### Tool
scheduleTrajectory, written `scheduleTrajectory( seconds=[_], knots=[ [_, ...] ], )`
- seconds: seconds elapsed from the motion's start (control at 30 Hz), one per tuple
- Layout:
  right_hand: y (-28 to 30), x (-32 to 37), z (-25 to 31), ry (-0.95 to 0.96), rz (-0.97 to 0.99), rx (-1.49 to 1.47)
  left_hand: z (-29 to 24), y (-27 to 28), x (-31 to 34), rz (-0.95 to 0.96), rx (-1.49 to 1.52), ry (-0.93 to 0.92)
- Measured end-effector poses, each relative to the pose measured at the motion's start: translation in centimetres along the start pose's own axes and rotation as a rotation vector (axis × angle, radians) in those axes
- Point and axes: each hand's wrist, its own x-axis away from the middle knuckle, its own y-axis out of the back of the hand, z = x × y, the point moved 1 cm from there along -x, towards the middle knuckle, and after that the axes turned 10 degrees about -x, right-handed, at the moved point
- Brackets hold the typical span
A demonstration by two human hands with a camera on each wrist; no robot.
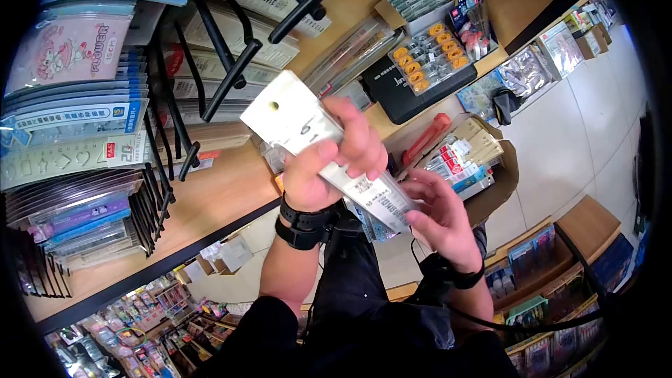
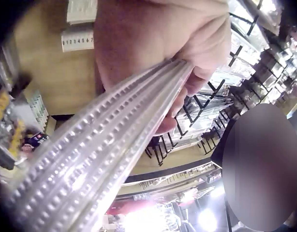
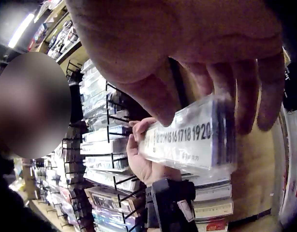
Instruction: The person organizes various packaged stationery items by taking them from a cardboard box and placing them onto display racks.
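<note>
A stack of rulers (image 1: 378, 199) in clear plastic sleeves, with a white hang-hole header at its upper end, slants across the middle of the head view. My left hand (image 1: 336, 154) grips it near the header, thumb on the front and fingers wrapped over it. At the lower end my right hand (image 1: 441, 213) holds the sleeves between thumb and fingers. Layered sleeve edges of the ruler stack (image 2: 90, 164) fan out from the left palm in the left wrist view. Printed numbers up to 20 show on the ruler stack (image 3: 187, 135) in the right wrist view.
Black display hooks (image 1: 231, 70) hung with packaged rulers and stencils jut out at left. A wooden shelf (image 1: 217, 189) runs below them. Boxes of orange-tipped items (image 1: 430, 56) stand at the upper right, above an open cardboard box (image 1: 500, 182) of packaged goods.
</note>
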Motion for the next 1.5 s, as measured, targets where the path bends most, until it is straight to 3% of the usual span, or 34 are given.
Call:
scheduleTrajectory(
  seconds=[0.1, 0.17, 0.33, 0.4, 0.47, 0.53, 0.6, 0.7, 1.2, 1.5],
  knots=[
    [0.9, 0.2, -0.3, -0.002, 0.011, -0.033, -0.4, -0.2, -0.6, -0.001, -0.044, -0.010],
    [1.3, 0.4, -0.2, -0.197, 0.008, 0.075, -0.1, -0.4, -0.8, 0.001, -0.022, -0.018],
    [1.9, -0.1, -1.8, -0.048, -0.015, 0.031, -0.2, -1.6, -1.2, 0.023, -0.226, 0.013],
    [1.9, -0.1, -2.0, 0.001, -0.017, 0.005, 0.4, -3.1, -1.7, -0.355, -0.242, -0.150],
    [2.1, -0.2, -2.0, 0.044, -0.040, 0.037, 0.1, -2.4, -1.0, -0.370, -0.209, -0.198],
    [2.3, -0.3, -2.0, 0.037, -0.040, 0.046, -0.6, -2.2, 0.2, -0.629, -0.346, -0.198],
    [2.3, -0.4, -1.9, 0.028, -0.042, 0.059, -1.4, -2.0, 0.8, -0.652, -0.402, -0.243],
    [1.8, -1.1, -1.6, 0.093, -0.034, 0.060, -3.1, -3.6, 0.0, -0.923, -0.632, -0.363],
    [-0.3, -3.8, 0.3, 0.128, 0.034, 0.054, -4.6, -3.8, -3.4, -0.893, -0.643, -0.490],
    [-0.1, -3.8, 0.1, 0.138, 0.034, 0.050, -4.4, -3.9, -4.0, -0.980, -0.636, -0.511]
  ],
)
